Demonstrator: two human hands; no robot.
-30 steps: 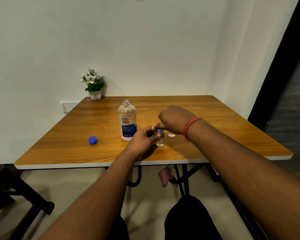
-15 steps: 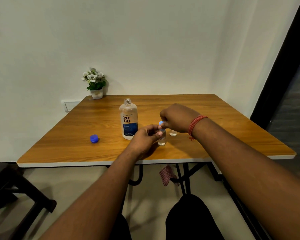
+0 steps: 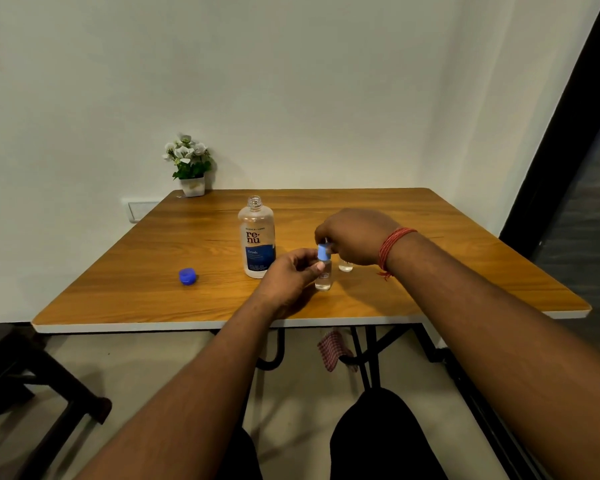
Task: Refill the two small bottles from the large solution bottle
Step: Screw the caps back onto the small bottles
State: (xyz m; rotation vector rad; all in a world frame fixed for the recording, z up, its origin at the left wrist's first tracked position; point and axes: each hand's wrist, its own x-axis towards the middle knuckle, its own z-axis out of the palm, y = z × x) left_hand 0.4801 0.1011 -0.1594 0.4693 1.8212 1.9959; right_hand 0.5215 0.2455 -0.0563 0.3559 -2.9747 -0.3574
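Large clear solution bottle, uncapped, upright just left of the hands. Small clear bottle upright between them, light-blue cap on top. Second small bottle under the right hand.

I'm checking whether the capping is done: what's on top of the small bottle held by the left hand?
A light blue cap sits on the small bottle, pinched by the right hand. Whether it is screwed tight cannot be seen.
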